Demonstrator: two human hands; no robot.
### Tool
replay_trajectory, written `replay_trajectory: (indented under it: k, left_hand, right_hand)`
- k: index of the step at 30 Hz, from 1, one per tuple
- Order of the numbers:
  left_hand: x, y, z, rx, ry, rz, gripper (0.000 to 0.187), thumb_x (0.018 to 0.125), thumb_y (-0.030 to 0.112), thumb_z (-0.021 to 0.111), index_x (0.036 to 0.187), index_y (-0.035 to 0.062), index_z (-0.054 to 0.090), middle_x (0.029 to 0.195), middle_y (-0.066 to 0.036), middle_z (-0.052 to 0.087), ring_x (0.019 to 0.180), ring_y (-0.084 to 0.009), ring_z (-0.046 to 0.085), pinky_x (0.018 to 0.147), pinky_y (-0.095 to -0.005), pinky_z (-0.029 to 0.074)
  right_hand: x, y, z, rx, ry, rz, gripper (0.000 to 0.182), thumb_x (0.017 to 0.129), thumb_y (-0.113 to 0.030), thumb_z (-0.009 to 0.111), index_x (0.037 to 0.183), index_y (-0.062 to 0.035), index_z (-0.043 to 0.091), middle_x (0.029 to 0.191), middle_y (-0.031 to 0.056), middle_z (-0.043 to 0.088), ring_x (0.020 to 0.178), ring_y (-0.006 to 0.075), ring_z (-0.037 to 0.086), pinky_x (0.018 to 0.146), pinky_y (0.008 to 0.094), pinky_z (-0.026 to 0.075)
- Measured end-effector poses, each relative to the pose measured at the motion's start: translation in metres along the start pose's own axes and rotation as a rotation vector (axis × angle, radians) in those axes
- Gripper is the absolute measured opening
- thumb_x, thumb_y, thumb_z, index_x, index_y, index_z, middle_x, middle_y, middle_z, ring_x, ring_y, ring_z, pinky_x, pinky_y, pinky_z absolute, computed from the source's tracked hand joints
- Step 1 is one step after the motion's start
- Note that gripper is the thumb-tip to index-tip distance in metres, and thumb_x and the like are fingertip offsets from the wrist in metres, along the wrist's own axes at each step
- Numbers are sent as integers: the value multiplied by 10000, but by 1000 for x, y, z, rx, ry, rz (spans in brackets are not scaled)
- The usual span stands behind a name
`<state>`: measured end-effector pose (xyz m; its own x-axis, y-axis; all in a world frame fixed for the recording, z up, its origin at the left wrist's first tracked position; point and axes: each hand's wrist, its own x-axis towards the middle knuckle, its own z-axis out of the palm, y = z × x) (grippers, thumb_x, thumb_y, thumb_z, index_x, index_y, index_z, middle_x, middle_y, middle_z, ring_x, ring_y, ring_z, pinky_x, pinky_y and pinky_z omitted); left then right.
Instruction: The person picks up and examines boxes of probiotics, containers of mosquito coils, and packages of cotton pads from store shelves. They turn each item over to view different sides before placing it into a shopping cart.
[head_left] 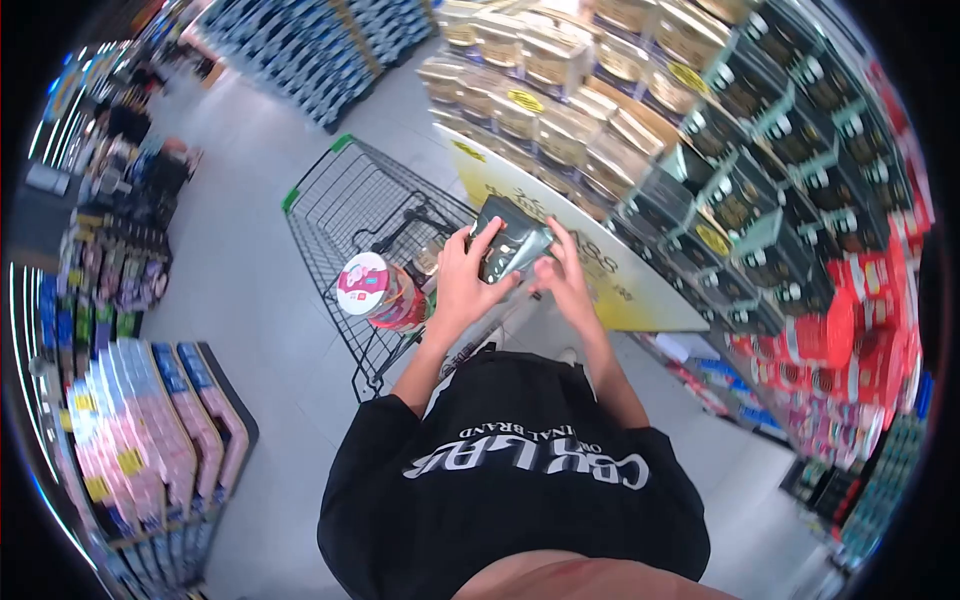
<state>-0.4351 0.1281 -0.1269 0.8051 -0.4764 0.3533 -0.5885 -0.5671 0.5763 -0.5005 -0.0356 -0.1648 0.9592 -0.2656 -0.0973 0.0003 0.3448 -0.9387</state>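
A dark green box (513, 238) with a glossy surface is held up in front of me, between the shopping cart and the shelf display. My left hand (466, 275) is closed around its left side, fingers over the top face and thumb along the near edge. At the box's right end, my right hand (570, 282) has its bent fingers and thumb against the corner; its grip is partly hidden. Similar dark green boxes (745, 195) stand stacked on the display to the right. Below my left forearm, a round tub with a white and pink lid (367, 284) sits in the wire cart (345, 215).
Gold-toned boxed goods (555, 55) fill the display's left part, above a yellow and white price board (610, 265). Red packages (850, 340) hang at right. A pallet of pink and blue packs (150, 430) stands at left. Other people (165, 170) are farther up the aisle.
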Motion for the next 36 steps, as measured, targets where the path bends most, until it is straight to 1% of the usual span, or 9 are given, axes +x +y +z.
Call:
replay_trajectory:
  k: [9, 13, 16, 18, 22, 23, 24, 30, 36]
  left_hand:
    - [-20, 94, 32, -25, -249, 467, 613, 783, 315, 707, 1314, 77, 514, 1318, -210, 457, 1187, -348, 427, 974, -498, 294]
    - [-25, 59, 45, -383, -301, 163, 669, 847, 257, 655, 1368, -52, 372, 1321, -253, 429, 1218, -402, 399, 1055, -474, 283]
    - [-44, 10, 64, 16, -340, 180, 720, 856, 214, 646, 1430, -24, 283, 1307, -255, 432, 1218, -410, 401, 1001, -488, 343]
    - [-64, -18, 68, 145, -599, 55, 729, 854, 194, 644, 1445, 1, 264, 1286, -250, 458, 1157, -426, 466, 930, -500, 402]
    - [-101, -62, 96, -105, -530, -70, 716, 852, 162, 633, 1459, 66, 265, 1227, -249, 523, 1012, -439, 579, 787, -514, 483]
    - [-107, -69, 103, -87, -458, -59, 683, 857, 137, 615, 1453, 96, 285, 1154, -247, 579, 918, -439, 613, 755, -501, 498]
    - [-107, -68, 103, -88, -473, -90, 670, 859, 133, 611, 1448, 95, 293, 1143, -244, 588, 916, -436, 616, 757, -500, 498]
    - [-105, -69, 98, -124, -519, -178, 612, 875, 146, 598, 1420, 81, 328, 1101, -229, 616, 887, -437, 626, 753, -503, 491]
    - [-101, -68, 93, -232, -466, -159, 525, 904, 233, 590, 1361, 59, 401, 1085, -223, 592, 964, -399, 588, 826, -462, 470]
  right_hand:
    - [-61, 15, -76, 855, 115, 256, 501, 889, -247, 660, 1325, -79, 481, 1158, 65, 608, 1014, 174, 627, 890, 339, 526]
    - [-79, -37, -127, 156, 298, -121, 637, 788, -189, 757, 1340, -85, 456, 1204, 90, 572, 1071, 184, 589, 884, 308, 506]
    - [-87, -130, -136, -223, 396, -217, 689, 703, -174, 835, 1290, -97, 482, 1198, 94, 555, 1111, 167, 546, 875, 291, 488]
    - [-66, -154, -160, -770, 478, -627, 689, 675, -150, 857, 1258, -79, 496, 1195, 94, 559, 1073, 170, 571, 862, 289, 492]
    - [-15, -217, -133, -675, 493, -844, 672, 664, -256, 865, 1217, -64, 535, 1100, 110, 624, 1009, 241, 613, 914, 350, 471]
    - [1, -222, -133, -742, 543, -763, 670, 711, -219, 848, 1270, -68, 510, 1135, 103, 614, 1043, 184, 600, 893, 308, 481]
    - [12, -240, -115, -768, 548, -749, 706, 672, -261, 841, 1232, -28, 479, 1174, 216, 525, 1101, 336, 543, 945, 390, 446]
    - [74, -238, -142, -1255, 443, -753, 633, 739, -331, 815, 1242, -66, 537, 1098, 122, 635, 997, 200, 625, 850, 313, 493]
    - [86, -189, -182, -1504, 261, -553, 557, 763, -419, 751, 1176, -70, 615, 1205, 162, 588, 1165, 327, 518, 974, 418, 400]
